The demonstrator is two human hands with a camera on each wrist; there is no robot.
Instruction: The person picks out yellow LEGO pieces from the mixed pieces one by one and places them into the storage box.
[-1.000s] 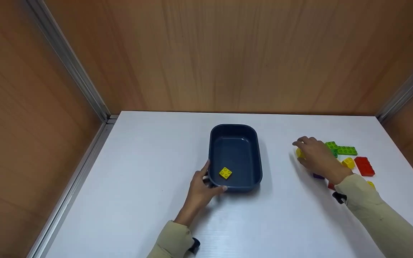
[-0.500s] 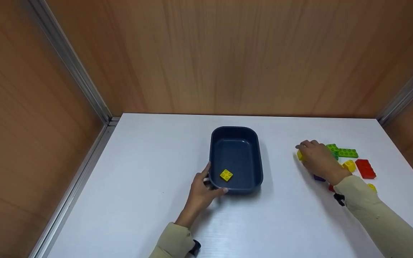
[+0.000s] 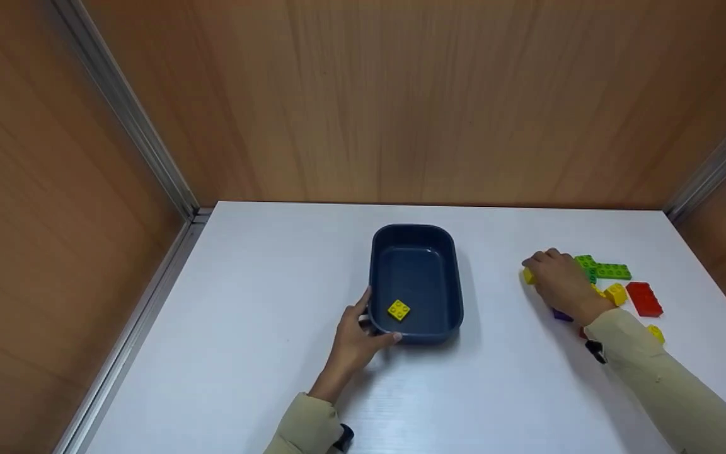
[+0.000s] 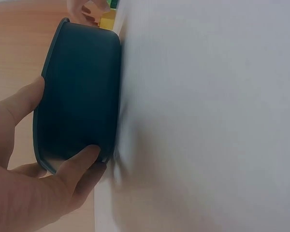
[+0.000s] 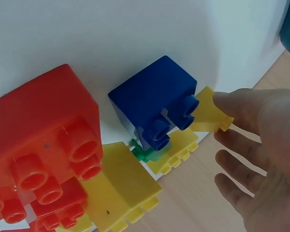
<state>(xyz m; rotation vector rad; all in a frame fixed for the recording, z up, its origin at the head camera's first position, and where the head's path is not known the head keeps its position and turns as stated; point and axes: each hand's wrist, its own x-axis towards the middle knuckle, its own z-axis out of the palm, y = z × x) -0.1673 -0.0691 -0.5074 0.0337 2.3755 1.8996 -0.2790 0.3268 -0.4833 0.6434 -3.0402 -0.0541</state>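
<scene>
small block (image 3: 399,309) in tray (image 3: 416,271); other blocks (image 3: 644,299) outside.
left hand (image 3: 351,343) grips tray; right hand (image 3: 561,282) apparently pinches yellow block (image 5: 208,115).

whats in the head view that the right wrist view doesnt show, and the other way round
Head view only: the left hand gripping the near left corner of the blue tray, and the small yellow brick lying inside it.
Right wrist view only: the studs on the blue brick.
Both: the right hand with a yellow brick at its fingertips, red bricks, the white table, and the tray, just a sliver in the wrist view.
</scene>
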